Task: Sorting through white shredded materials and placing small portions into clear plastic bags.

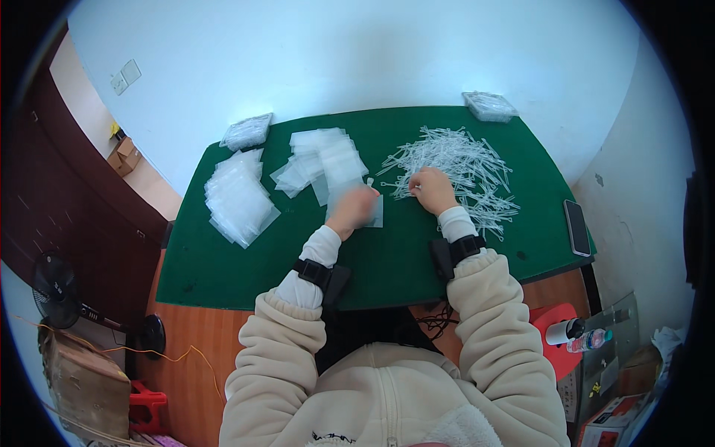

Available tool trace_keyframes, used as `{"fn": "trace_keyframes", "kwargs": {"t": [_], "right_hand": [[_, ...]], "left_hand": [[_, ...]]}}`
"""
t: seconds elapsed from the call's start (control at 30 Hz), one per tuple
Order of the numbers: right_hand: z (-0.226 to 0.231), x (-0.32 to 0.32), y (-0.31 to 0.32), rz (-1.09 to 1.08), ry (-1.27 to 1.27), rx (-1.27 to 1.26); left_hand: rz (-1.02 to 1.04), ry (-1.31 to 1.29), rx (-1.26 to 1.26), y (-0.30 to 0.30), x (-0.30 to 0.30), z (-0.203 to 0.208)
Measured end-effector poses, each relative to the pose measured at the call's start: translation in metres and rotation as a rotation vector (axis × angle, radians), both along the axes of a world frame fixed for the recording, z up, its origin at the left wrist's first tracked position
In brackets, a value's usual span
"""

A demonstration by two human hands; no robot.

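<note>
My left hand (353,208), smeared by motion, is over a small clear plastic bag (377,217) near the middle of the green table. A whitish tip shows just beyond its fingers; what they hold, if anything, is unclear. At the near left edge of a heap of thin clear plastic sticks with looped ends (454,156), my right hand (433,191) has its fingers bent together and pointing down. What lies between those fingertips is too small to make out. Beyond my left hand lies an overlapping stack of flat clear bags (339,158).
Another fanned stack of clear bags (240,200) lies on the left of the green table (372,279). Filled clear packs stand at the back left (247,132) and back right (490,106). A phone (576,227) lies by the right edge. A red stool (555,350) carries bottles below.
</note>
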State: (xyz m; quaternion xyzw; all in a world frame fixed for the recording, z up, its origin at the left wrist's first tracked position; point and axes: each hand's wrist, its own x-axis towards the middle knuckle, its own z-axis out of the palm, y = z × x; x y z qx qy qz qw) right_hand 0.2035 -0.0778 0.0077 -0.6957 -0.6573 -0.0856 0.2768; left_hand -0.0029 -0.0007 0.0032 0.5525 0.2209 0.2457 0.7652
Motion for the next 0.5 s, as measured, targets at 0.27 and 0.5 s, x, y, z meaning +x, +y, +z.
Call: {"fn": "trace_keyframes", "kwargs": {"t": [0.27, 0.5], "right_hand": [[0.004, -0.021, 0.001, 0.180, 0.388, 0.078], [0.014, -0.030, 0.000, 0.251, 0.538, -0.018]], "left_hand": [[0.061, -0.024, 0.017, 0.000, 0.000, -0.001], [0.346, -0.100, 0.203, 0.009, 0.002, -0.006]]}}
